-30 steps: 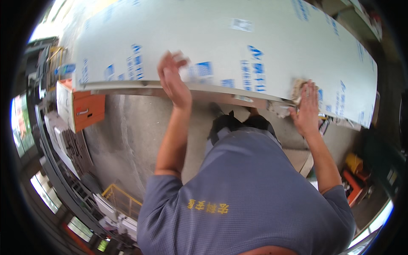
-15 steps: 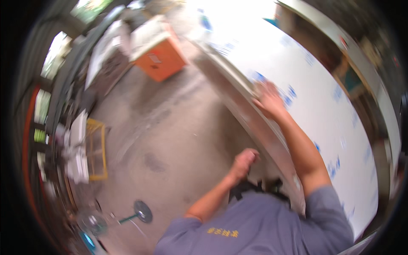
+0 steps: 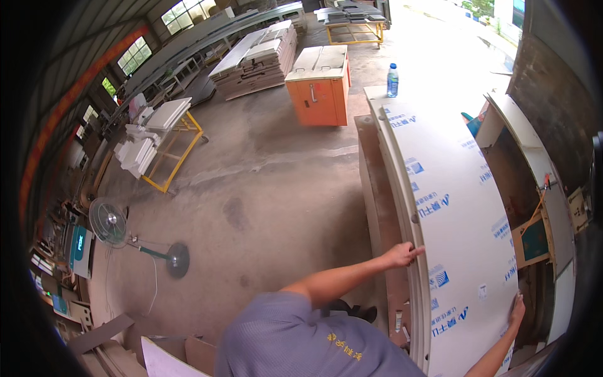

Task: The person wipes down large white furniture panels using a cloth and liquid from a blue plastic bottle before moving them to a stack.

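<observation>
A long white panel point(image 3: 461, 245) with blue printed marks lies on top of a stack of boards, its length running away from me. My left hand point(image 3: 404, 254) is at the panel's left edge, one digit laid over the top and the other fingers curled at the side. Across from it, my right hand point(image 3: 516, 311) grips the right edge nearer to me, its fingers along the rim. The undersides of both grips are hidden. Below the top panel, the edges of more pale boards point(image 3: 402, 182) show on the left.
A blue-labelled bottle point(image 3: 392, 80) stands at the stack's far end. Beyond the floor are an orange cabinet point(image 3: 317, 100), piled boards point(image 3: 260, 53) and a yellow-framed cart point(image 3: 164, 166). A fan point(image 3: 110, 220) is at left. An open cabinet frame point(image 3: 540, 157) borders the panel's right.
My right hand has left the panel's left side and is now at its right edge. My left hand has come from the air to the left edge. The view has turned and sharpened.
</observation>
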`<state>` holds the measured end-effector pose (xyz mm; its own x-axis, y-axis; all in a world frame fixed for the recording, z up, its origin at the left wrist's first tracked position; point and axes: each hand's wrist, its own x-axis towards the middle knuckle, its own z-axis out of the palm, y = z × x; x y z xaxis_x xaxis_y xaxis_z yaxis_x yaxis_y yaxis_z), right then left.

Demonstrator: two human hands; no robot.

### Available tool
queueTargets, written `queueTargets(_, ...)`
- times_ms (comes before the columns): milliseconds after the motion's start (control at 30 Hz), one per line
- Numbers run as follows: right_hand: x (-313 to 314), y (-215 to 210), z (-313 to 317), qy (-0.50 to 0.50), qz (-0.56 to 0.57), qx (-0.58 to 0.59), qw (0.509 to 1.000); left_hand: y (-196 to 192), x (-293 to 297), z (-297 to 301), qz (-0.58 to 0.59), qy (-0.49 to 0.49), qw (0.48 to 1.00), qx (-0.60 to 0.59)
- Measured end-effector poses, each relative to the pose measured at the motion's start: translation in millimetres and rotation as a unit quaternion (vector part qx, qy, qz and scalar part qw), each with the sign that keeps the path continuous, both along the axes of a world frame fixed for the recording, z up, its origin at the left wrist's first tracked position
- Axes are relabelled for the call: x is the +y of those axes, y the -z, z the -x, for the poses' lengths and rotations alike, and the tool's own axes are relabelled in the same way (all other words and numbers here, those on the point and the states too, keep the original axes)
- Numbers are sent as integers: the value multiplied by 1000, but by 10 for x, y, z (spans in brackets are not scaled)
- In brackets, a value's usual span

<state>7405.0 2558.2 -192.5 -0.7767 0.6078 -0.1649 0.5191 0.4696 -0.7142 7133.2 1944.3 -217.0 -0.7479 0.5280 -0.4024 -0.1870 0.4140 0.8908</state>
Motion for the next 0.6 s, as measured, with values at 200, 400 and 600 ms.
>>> queueTargets(200, 168, 339, -1010, 98, -211, -13, 973, -499, 319, 70, 89, -16, 993, -70)
queueTargets(400, -516, 164, -1111, 81, -145, 59, 984, -302, 312, -83, 28, -59, 994, -85)
queueTargets(600, -856, -83, -1290, 79, -104, 62, 989, -267, 291, -306, -169, -109, 965, -166)
